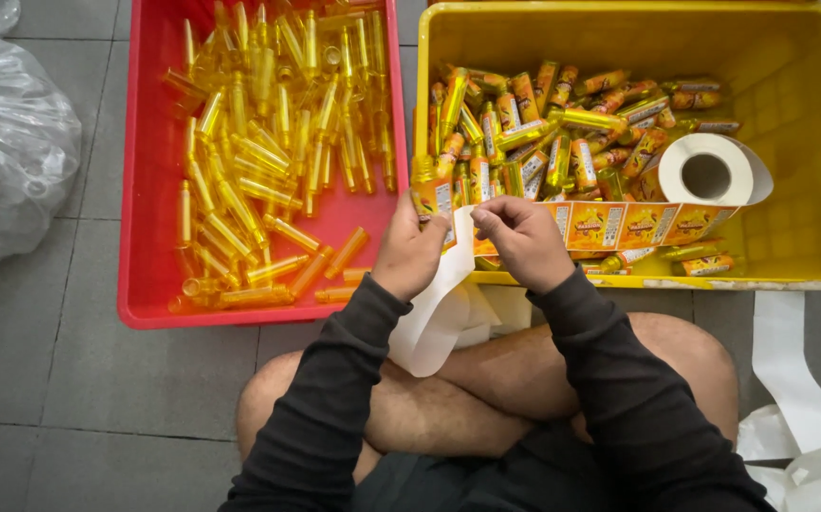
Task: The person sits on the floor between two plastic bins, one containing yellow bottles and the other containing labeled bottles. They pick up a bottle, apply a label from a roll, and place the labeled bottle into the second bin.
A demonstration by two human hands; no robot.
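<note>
Head view, all placed against the yellow plastic crate [809, 142]. At its near-left corner: small amber plastic bottle [426, 194], long axis upright, cap end toward the far side, pinched in the left hand [408, 254], fingers closed round it. Just right of that, over the crate's near rim: right hand [522, 242], fingertips nipped shut on the end of the orange printed label strip [619, 225]. Strip lying left to right along the rim, back to the white label roll [709, 173] inside the crate. White backing paper [439, 318] hanging below the hands. Inside the crate: heap of labelled bottles [562, 123]. Left of the crate: red plastic crate [145, 237] of bare amber bottles [268, 142].
</note>
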